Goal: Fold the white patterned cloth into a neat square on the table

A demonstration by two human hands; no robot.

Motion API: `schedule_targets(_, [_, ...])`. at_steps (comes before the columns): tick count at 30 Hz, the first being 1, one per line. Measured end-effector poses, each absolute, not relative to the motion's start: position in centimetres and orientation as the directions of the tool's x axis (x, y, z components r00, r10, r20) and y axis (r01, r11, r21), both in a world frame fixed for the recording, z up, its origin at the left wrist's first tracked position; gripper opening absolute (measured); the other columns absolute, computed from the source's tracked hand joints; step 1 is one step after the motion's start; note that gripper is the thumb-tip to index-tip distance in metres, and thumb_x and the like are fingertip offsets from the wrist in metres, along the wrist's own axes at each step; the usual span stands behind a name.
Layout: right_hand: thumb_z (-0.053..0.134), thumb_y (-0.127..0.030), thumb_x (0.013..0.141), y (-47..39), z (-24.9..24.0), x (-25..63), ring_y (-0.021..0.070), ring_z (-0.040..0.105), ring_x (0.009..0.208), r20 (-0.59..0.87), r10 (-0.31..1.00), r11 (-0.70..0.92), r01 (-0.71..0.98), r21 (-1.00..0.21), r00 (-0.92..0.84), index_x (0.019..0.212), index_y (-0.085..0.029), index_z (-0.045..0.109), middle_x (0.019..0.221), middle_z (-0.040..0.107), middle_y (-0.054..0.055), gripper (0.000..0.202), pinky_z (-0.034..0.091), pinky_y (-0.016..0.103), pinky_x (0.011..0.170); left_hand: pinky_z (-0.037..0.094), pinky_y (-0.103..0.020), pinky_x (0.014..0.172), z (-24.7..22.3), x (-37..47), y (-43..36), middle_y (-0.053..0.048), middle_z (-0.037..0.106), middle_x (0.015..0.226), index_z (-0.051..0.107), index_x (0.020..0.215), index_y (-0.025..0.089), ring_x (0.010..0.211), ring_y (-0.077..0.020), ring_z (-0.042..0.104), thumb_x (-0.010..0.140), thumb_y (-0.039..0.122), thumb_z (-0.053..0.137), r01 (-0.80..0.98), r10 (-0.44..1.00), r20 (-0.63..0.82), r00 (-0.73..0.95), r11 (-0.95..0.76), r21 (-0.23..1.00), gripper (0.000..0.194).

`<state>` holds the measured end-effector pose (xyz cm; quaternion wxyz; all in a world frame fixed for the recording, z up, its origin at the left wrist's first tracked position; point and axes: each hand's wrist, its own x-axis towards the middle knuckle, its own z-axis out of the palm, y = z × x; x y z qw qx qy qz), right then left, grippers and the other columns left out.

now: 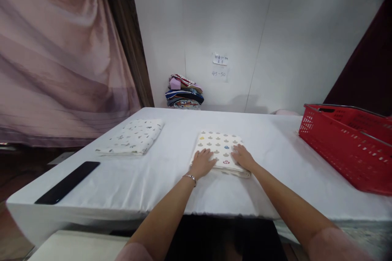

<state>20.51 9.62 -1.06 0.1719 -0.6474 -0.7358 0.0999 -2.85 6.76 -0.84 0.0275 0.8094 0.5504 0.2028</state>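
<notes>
A folded white cloth [219, 147] with a printed pattern of small grey, yellow, blue and pink shapes lies flat in front of me. My left hand [202, 164] rests on its left side, fingers spread over the fabric, a bracelet at the wrist. On the right side of the cloth my right hand [243, 157] lies flat, fingers stretched out. Neither hand grips anything. Several layers show along the cloth's near edge.
The white-covered table [171, 187] also bears another folded patterned cloth [133, 136] and a long black flat object [69, 182] at left. A red plastic basket [343, 142] stands at right. Behind the table is a stack of folded fabrics [184, 94].
</notes>
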Motion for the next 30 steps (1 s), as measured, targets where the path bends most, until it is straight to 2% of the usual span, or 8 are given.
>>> schedule_targets(3, [0.043,-0.044,0.081,9.0,-1.8,22.2,0.0269,0.043,0.120,0.142,0.987,0.018,0.845,-0.535,0.069,0.130,-0.018,0.042,0.133,0.044,0.014,0.055,0.038,0.043,0.094,0.035,-0.041,0.097,-0.8,-3.9,8.0,-0.010,0.048,0.131,0.052,0.119,0.021,0.122,-0.0229,0.041,0.085,0.043,0.041,0.898,0.925,0.349,0.150,-0.275,0.343,0.042])
schedule_targets(6, [0.046,-0.045,0.079,8.0,-2.6,22.6,0.0246,0.050,0.113,0.106,0.985,-0.032,0.748,-0.663,0.136,0.133,-0.019,0.038,0.129,0.049,0.012,0.061,0.042,0.039,0.091,0.042,-0.040,0.087,-1.0,-4.8,9.0,-0.012,0.048,0.130,0.051,0.119,0.020,0.115,-0.0249,0.047,0.084,0.039,0.043,0.920,0.945,0.327,0.000,-0.129,0.371,0.041])
schedule_targets(10, [0.051,-0.038,0.075,7.6,-2.7,22.4,0.0238,0.050,0.114,0.104,0.986,-0.023,0.735,-0.678,0.127,0.131,-0.019,0.042,0.129,0.049,0.009,0.059,0.041,0.038,0.093,0.044,-0.037,0.082,-1.4,-4.6,9.0,-0.014,0.051,0.126,0.049,0.121,0.018,0.106,-0.0243,0.053,0.083,0.033,0.043,0.920,0.961,0.266,-0.072,-0.039,0.390,0.042])
schedule_targets(15, [0.049,-0.024,0.075,9.1,-1.9,24.9,0.0233,0.047,0.117,0.159,0.986,0.045,0.824,-0.565,0.056,0.119,-0.020,0.054,0.129,0.049,0.006,0.045,0.038,0.038,0.096,0.043,-0.035,0.084,-2.2,-3.1,6.4,-0.015,0.051,0.124,0.046,0.124,0.016,0.108,-0.0250,0.052,0.082,0.040,0.046,0.930,0.957,0.286,-0.039,-0.070,0.362,0.048])
schedule_targets(19, [0.044,-0.017,0.078,9.7,-0.6,25.4,0.0243,0.046,0.117,0.224,0.970,0.164,0.928,-0.333,-0.091,0.113,-0.021,0.058,0.125,0.053,0.008,0.038,0.038,0.040,0.096,0.043,-0.036,0.085,-2.1,-2.6,4.7,-0.015,0.049,0.127,0.046,0.123,0.019,0.111,-0.0263,0.050,0.081,0.048,0.047,0.929,0.944,0.328,0.044,-0.159,0.333,0.051])
schedule_targets(22, [0.042,-0.027,0.084,8.8,0.1,22.6,0.0264,0.036,0.124,0.289,0.925,0.303,0.938,-0.171,-0.246,0.120,-0.020,0.053,0.133,0.045,0.011,0.038,0.034,0.044,0.097,0.039,-0.040,0.091,-1.2,-2.4,5.0,-0.015,0.040,0.135,0.047,0.121,0.017,0.121,-0.0279,0.039,0.084,0.040,0.045,0.935,0.925,0.375,0.065,-0.188,0.302,0.044])
schedule_targets(26, [0.033,-0.046,0.089,6.6,-0.1,18.2,0.0262,0.026,0.131,0.197,0.908,0.399,0.906,-0.137,-0.370,0.131,-0.021,0.041,0.141,0.034,0.011,0.049,0.022,0.050,0.102,0.033,-0.048,0.096,-0.8,-1.9,6.4,-0.014,0.033,0.140,0.045,0.121,0.017,0.128,-0.0278,0.030,0.086,0.033,0.041,0.936,0.938,0.329,0.113,-0.212,0.281,0.039])
schedule_targets(30, [0.028,-0.049,0.089,5.6,-0.8,17.0,0.0262,0.023,0.131,0.145,0.916,0.393,0.909,-0.137,-0.374,0.132,-0.021,0.039,0.143,0.030,0.010,0.053,0.017,0.050,0.103,0.035,-0.049,0.095,-1.5,-1.9,7.1,-0.013,0.034,0.140,0.044,0.122,0.017,0.127,-0.0265,0.032,0.087,0.034,0.039,0.926,0.959,0.266,0.102,-0.189,0.328,0.039])
